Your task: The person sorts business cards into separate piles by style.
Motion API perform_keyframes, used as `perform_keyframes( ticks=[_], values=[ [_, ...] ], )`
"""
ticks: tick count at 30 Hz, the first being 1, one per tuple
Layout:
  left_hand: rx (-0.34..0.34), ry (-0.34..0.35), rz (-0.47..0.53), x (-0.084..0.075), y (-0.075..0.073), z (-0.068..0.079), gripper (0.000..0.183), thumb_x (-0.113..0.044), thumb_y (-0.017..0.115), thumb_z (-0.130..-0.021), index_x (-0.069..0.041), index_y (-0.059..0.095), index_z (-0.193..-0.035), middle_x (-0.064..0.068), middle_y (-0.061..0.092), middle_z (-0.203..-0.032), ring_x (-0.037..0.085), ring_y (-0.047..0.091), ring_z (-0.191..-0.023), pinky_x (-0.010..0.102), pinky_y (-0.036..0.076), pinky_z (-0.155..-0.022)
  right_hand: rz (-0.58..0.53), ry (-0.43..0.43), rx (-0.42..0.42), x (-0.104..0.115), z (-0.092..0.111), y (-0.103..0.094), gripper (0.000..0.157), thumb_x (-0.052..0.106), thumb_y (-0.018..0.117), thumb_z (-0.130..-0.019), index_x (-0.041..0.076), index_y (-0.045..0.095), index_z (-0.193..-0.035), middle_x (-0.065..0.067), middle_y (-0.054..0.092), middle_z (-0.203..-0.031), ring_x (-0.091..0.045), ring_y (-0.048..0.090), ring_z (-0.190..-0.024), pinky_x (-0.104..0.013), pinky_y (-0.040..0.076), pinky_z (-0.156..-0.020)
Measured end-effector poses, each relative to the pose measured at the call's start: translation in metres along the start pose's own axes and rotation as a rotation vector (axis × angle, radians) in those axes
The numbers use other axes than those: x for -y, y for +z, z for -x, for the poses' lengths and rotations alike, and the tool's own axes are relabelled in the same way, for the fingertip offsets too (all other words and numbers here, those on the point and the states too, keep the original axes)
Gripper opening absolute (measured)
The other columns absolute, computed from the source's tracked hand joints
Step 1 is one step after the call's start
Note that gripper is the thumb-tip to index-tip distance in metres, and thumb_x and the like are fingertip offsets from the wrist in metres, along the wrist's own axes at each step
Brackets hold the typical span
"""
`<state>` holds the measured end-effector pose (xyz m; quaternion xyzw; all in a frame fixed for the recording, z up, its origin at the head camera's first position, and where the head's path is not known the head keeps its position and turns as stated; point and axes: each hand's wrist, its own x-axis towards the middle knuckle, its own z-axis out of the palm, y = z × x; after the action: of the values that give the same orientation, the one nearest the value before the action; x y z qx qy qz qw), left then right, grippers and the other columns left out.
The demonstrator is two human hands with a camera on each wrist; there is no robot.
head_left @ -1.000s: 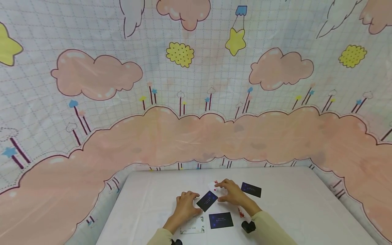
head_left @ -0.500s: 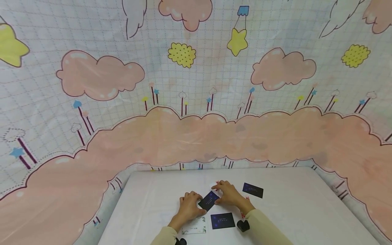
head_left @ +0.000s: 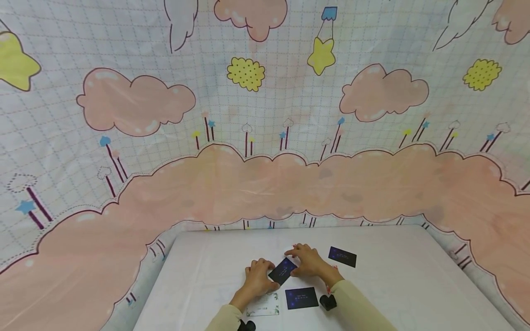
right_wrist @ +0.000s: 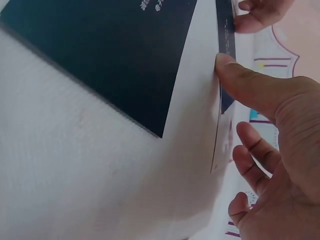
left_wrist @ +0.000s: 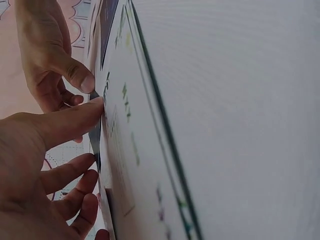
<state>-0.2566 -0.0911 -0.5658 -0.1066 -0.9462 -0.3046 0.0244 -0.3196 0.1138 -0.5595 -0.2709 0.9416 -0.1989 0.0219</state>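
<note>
A dark blue card [head_left: 282, 271] with small white print lies at a slant between both hands. My left hand [head_left: 257, 278] holds it at its left side, thumb at the lower corner and fingers at the upper. From the right, my right hand [head_left: 308, 262] spans it with a curved thumb and forefinger; its thumb [right_wrist: 227, 65] is at the card's edge in the right wrist view. A white card edge [right_wrist: 215, 155] shows beneath the dark one. Red print [head_left: 294, 245] peeks out behind the right fingertips. Beside the left thumb lies a white card with green leaf print [left_wrist: 125, 150].
Another dark blue card [head_left: 301, 298] lies nearer the person, and a third dark card [head_left: 342, 257] lies at the back right. Red print [head_left: 329, 290] of a partly hidden card shows by the right forearm. A white cloth covers the table [head_left: 414, 285]; a printed curtain [head_left: 265, 184] hangs behind.
My right hand has moved slightly left, bringing its thumb to the dark blue card and covering more of the red-printed card. Over the last half second the hands have stayed nearly still.
</note>
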Motion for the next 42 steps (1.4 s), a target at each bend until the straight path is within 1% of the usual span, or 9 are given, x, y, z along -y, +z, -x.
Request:
perform_keyframes(
  ticks=[7,11,14,19,25,28,34,39,42],
  values=[
    [-0.01,0.01,0.022,0.0,0.0,-0.003,0.049,-0.02,0.088,-0.066,-0.012,0.062,-0.107,0.003,0.063,-0.1,0.021,0.047,-0.094,0.049,0.031,-0.088,-0.02,0.009,0.017,-0.001,0.002,-0.001,0.055,0.026,0.083,-0.076,0.025,0.064,-0.128,-0.006,0.062,-0.114,-0.028,0.053,-0.109,-0.053,0.041,-0.09],
    [-0.023,0.014,0.04,0.0,0.0,-0.003,0.048,-0.017,0.088,-0.067,-0.013,0.063,-0.108,0.001,0.065,-0.095,0.018,0.049,-0.088,0.046,0.03,-0.086,-0.02,-0.006,-0.017,0.0,0.004,-0.002,0.054,0.027,0.084,-0.074,0.022,0.066,-0.124,-0.005,0.063,-0.11,-0.028,0.054,-0.107,-0.05,0.041,-0.087],
    [-0.03,0.022,0.039,-0.001,0.0,-0.003,0.052,-0.019,0.089,-0.066,-0.014,0.065,-0.112,0.001,0.066,-0.094,0.016,0.05,-0.085,0.043,0.03,-0.084,-0.018,-0.003,-0.05,-0.001,0.006,-0.002,0.052,0.029,0.085,-0.072,0.02,0.067,-0.12,-0.005,0.064,-0.107,-0.028,0.055,-0.105,-0.048,0.04,-0.084],
    [-0.042,0.046,-0.011,-0.003,0.002,-0.003,0.06,-0.024,0.089,-0.064,-0.012,0.065,-0.117,0.003,0.064,-0.099,0.019,0.051,-0.089,0.039,0.032,-0.081,-0.023,0.04,-0.076,-0.003,0.008,0.002,0.051,0.033,0.086,-0.072,0.022,0.067,-0.118,-0.003,0.064,-0.107,-0.025,0.054,-0.104,-0.046,0.04,-0.085],
    [-0.081,0.064,-0.053,-0.006,0.002,-0.004,0.06,-0.022,0.087,-0.066,-0.009,0.065,-0.119,0.007,0.064,-0.103,0.022,0.052,-0.093,0.04,0.037,-0.083,-0.049,0.046,-0.114,-0.005,0.009,0.003,0.053,0.035,0.087,-0.07,0.022,0.067,-0.117,-0.001,0.063,-0.108,-0.024,0.054,-0.105,-0.046,0.039,-0.086],
    [-0.101,0.069,-0.048,-0.007,0.0,-0.004,0.06,-0.022,0.087,-0.067,-0.009,0.066,-0.122,0.006,0.064,-0.104,0.021,0.052,-0.094,0.04,0.039,-0.085,-0.073,0.04,-0.124,-0.005,0.011,0.001,0.055,0.03,0.088,-0.069,0.02,0.066,-0.118,-0.002,0.061,-0.112,-0.026,0.054,-0.108,-0.049,0.04,-0.09],
    [-0.143,0.118,-0.015,-0.007,-0.004,-0.003,0.057,-0.02,0.087,-0.069,-0.007,0.068,-0.121,0.007,0.066,-0.108,0.024,0.055,-0.099,0.041,0.042,-0.089,-0.133,0.027,-0.142,-0.003,0.017,-0.006,0.06,0.016,0.089,-0.067,0.016,0.063,-0.122,-0.005,0.059,-0.118,-0.029,0.054,-0.111,-0.056,0.041,-0.096],
    [-0.137,0.128,-0.023,-0.011,-0.008,-0.001,0.057,-0.022,0.086,-0.07,-0.008,0.068,-0.122,0.006,0.067,-0.112,0.024,0.056,-0.102,0.041,0.043,-0.092,-0.163,0.021,-0.173,-0.001,0.024,-0.012,0.059,0.014,0.087,-0.069,0.014,0.063,-0.123,-0.005,0.06,-0.118,-0.029,0.054,-0.112,-0.058,0.041,-0.098],
    [-0.141,0.135,-0.031,-0.013,-0.011,0.0,0.057,-0.023,0.086,-0.07,-0.009,0.068,-0.122,0.005,0.067,-0.113,0.023,0.056,-0.103,0.04,0.043,-0.092,-0.178,0.014,-0.174,0.0,0.03,-0.016,0.059,0.015,0.086,-0.071,0.013,0.062,-0.125,-0.005,0.06,-0.119,-0.03,0.053,-0.114,-0.058,0.042,-0.099]
  ],
)
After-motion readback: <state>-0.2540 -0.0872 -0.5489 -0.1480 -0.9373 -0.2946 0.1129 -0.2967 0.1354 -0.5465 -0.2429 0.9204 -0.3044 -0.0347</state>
